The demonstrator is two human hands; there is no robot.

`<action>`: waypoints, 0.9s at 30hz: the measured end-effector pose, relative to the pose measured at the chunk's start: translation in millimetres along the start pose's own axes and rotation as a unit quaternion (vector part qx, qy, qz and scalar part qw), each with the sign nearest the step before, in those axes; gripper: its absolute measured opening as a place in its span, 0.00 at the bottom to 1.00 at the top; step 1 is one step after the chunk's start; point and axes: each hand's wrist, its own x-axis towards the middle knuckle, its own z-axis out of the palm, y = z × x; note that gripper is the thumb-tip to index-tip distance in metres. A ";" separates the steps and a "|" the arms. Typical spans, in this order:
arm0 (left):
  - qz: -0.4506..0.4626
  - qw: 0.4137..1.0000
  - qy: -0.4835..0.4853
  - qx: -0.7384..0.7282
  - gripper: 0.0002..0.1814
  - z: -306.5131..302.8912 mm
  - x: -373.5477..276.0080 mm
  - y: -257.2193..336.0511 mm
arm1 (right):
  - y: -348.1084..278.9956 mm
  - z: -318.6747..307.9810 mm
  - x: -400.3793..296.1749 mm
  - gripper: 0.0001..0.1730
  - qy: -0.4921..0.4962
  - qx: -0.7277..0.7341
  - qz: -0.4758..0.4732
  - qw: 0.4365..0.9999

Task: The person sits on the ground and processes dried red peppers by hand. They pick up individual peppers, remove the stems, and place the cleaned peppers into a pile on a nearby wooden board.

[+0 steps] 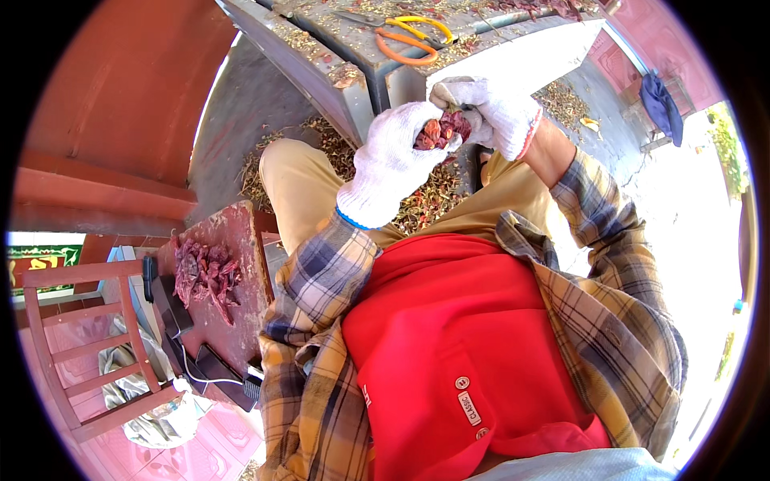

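Note:
My left hand [394, 156], in a white knit work glove with a blue cuff edge, is closed around a bunch of dried red chili peppers [442, 131]. Stem ends of the bunch point up and away from me. My right hand [499, 111] wears a similar glove with a red cuff edge; its thumb and fingers pinch at the stem end of that same bunch. Both hands are above my knees, close to the near corner of a metal-edged table [404, 84]. Scissors [415, 43] with one orange and one yellow handle lie on the tabletop just beyond the hands.
Left of me, a worn wooden bench [255, 264] carries a pile of dried chilies [204, 273], dark electronic devices [210, 373] and a white cable. Stems and chili scraps [430, 201] litter the floor between my legs. Seeds cover the tabletop. A wooden chair [90, 349] stands far left.

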 end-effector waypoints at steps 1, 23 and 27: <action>0.004 1.000 -0.022 0.020 0.14 -1.1 1.1 0.7 | -0.1 -2.4 -2.0 0.09 -0.002 0.009 0.016 1.000; 0.317 0.900 -0.142 0.264 0.12 -4.1 12.4 4.8 | 26.5 -35.7 -2.2 0.12 -0.064 0.104 0.197 0.973; 0.279 0.937 -0.109 0.181 0.15 -4.7 15.2 5.2 | 6.9 -4.0 -3.4 0.16 0.065 -0.062 0.029 0.996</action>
